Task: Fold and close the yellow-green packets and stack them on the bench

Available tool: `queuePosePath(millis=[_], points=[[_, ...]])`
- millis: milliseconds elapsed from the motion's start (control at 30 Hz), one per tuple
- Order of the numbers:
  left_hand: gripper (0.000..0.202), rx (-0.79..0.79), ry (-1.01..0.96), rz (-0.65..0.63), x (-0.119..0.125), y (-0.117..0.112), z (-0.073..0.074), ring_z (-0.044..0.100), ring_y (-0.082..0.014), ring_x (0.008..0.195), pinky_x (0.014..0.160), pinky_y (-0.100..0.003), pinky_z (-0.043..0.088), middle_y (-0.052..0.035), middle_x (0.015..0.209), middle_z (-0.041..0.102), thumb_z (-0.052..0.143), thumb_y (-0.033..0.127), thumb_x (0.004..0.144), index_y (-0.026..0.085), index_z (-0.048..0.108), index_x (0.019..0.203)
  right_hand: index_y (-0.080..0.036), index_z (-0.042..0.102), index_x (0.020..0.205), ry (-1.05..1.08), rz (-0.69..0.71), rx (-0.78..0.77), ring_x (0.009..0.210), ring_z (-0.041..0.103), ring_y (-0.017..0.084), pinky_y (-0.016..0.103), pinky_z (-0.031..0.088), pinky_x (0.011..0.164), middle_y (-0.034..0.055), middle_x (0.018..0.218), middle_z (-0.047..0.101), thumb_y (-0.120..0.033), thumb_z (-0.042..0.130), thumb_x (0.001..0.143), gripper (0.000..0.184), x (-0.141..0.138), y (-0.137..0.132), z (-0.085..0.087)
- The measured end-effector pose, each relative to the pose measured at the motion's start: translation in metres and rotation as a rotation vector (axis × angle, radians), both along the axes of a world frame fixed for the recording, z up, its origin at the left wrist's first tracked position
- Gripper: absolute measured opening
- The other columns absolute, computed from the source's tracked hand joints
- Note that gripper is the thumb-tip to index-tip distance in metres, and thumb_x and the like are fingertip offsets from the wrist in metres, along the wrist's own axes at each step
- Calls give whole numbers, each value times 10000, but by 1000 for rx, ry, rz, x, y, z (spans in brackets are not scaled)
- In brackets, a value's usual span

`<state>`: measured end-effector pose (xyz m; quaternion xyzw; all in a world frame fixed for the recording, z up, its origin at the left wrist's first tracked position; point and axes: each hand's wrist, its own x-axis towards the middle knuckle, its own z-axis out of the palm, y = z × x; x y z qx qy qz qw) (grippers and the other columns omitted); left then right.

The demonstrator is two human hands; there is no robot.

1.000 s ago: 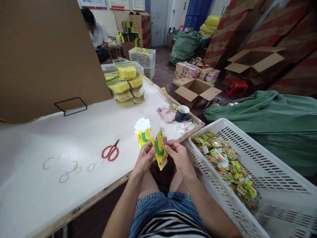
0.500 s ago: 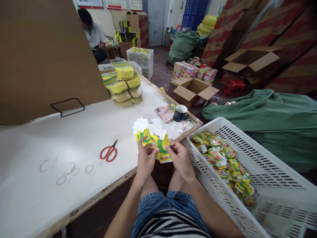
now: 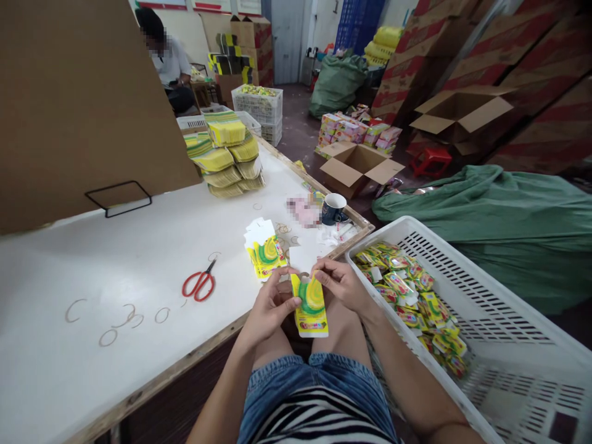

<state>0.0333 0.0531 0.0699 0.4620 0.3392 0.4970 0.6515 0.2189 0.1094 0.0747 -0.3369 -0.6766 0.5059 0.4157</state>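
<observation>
Over my lap, a flat yellow-and-green printed carton (image 3: 311, 308) with a white flap at its top is held between both hands. My left hand (image 3: 274, 302) pinches its left edge with thumb and fingers. At the upper right corner, my right hand (image 3: 341, 283) grips it with thumb and forefinger. A small stack of the same flat cartons (image 3: 266, 250) lies on the table just beyond my left hand. Red-handled scissors (image 3: 200, 283) rest further left, among several loose rubber bands (image 3: 108, 337).
To my right stands a white crate (image 3: 416, 231) holding many yellow packets (image 3: 402, 287). On the white table (image 3: 152, 265) are bundled flat cartons (image 3: 226, 157) and a dark blue mug (image 3: 333, 209). An open cardboard box (image 3: 356, 166) sits beyond the table edge; a person (image 3: 169, 68) sits at the back left.
One carton has come away from the stack and is now over my lap in both hands. The stack now lies on the table, out of my left hand.
</observation>
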Motion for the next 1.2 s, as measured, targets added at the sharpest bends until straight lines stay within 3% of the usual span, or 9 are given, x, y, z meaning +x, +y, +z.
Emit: queuePosePath(millis=[100, 233, 400, 533, 633, 767, 967, 1067, 1200], points=[[534, -16, -31, 12, 3, 0, -3, 711, -216, 882, 731, -292, 562, -70, 1027, 714, 736, 270, 786, 247, 426, 1220, -192, 679, 812, 15, -58, 52, 723, 571, 170, 278, 453, 688, 28, 757, 630, -381, 614, 883, 212, -3, 0, -2], [709, -25, -26, 10, 3, 2, -8, 708, -225, 893, 757, -319, 565, -67, 990, 723, 729, 293, 792, 266, 311, 1364, -247, 587, 1212, 120, -132, -56, 678, 581, 164, 270, 471, 635, 5, 810, 639, -416, 677, 835, 422, -6, 0, -9], [474, 6, 84, 106, 7, 3, -13, 700, -189, 803, 712, -285, 555, -75, 1044, 708, 692, 297, 820, 231, 472, 1235, -218, 755, 880, -4, -135, 101, 954, 599, 251, 374, 467, 864, 78, 931, 678, -522, 574, 882, 354, 6, 1, 0], [475, 40, 223, 195, 13, 2, -13, 676, -159, 715, 655, -259, 539, -69, 1066, 705, 679, 252, 818, 233, 491, 1253, -214, 682, 1103, -65, -15, -95, 660, 579, 169, 280, 451, 627, 4, 740, 658, -437, 654, 839, 347, 12, -2, 6], [461, 33, 210, 156, 15, 0, -10, 694, -205, 864, 758, -309, 554, -94, 1143, 686, 629, 251, 849, 232, 481, 1285, -222, 591, 1180, -163, -35, -133, 495, 485, 115, 216, 344, 488, -68, 597, 598, -297, 714, 765, 440, 9, -3, 2], [459, 33, 173, 100, 15, -1, -7, 660, -247, 1053, 883, -359, 532, -113, 1190, 670, 604, 264, 872, 225, 461, 1307, -225, 587, 1095, -241, -104, -71, 444, 448, 106, 208, 288, 462, -103, 504, 529, -220, 694, 740, 370, 3, -2, -4], [472, 12, 106, 110, 11, 1, -8, 692, -234, 979, 822, -329, 553, -116, 1189, 677, 648, 287, 856, 228, 455, 1283, -224, 597, 1165, -252, -56, -33, 467, 467, 115, 214, 330, 480, -89, 525, 533, -280, 672, 800, 377, 4, -1, -4], [470, -7, 89, 122, 10, 5, -9, 707, -226, 924, 796, -317, 557, -103, 1117, 707, 687, 288, 825, 215, 486, 1244, -213, 686, 1104, -200, -105, 7, 527, 484, 119, 227, 373, 507, -34, 626, 599, -348, 651, 839, 300, 6, 0, -7], [460, -9, 50, 71, 20, 6, -10, 711, -238, 914, 774, -329, 566, -89, 1064, 725, 713, 273, 796, 223, 512, 1207, -226, 728, 1032, -24, -143, -38, 836, 634, 200, 303, 510, 717, 48, 973, 705, -388, 642, 852, 257, 4, -4, -13]])
